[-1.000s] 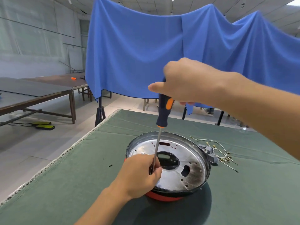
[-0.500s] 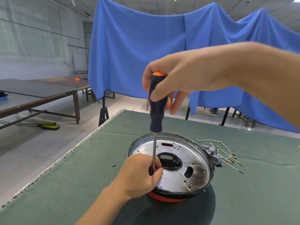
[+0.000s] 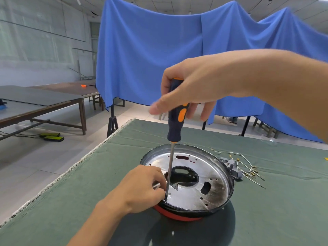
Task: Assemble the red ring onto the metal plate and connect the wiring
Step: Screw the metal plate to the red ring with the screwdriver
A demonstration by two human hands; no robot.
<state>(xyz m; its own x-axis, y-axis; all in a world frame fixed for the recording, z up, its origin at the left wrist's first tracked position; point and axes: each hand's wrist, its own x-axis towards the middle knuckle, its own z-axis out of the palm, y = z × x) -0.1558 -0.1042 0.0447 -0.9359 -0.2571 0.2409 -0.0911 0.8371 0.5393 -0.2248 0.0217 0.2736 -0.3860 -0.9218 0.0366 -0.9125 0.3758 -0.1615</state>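
Hands (image 3: 193,86) on scorched metal plate (image 3: 198,190)

Quick count for you: you've got two hands in shot, your left hand (image 3: 142,189) and your right hand (image 3: 191,89), and one screwdriver (image 3: 174,125) between them. On the tabletop (image 3: 88,192) there's one metal plate (image 3: 195,194) sitting on one red ring (image 3: 175,216), plus one bundle of wiring (image 3: 245,167) near the far right edge; I can't count the single wires, too thin and tangled. One tiny white speck (image 3: 172,233) near the front edge. Behind it all, one blue cloth (image 3: 150,59), and two yellow-black boxes (image 3: 51,136) on the floor.
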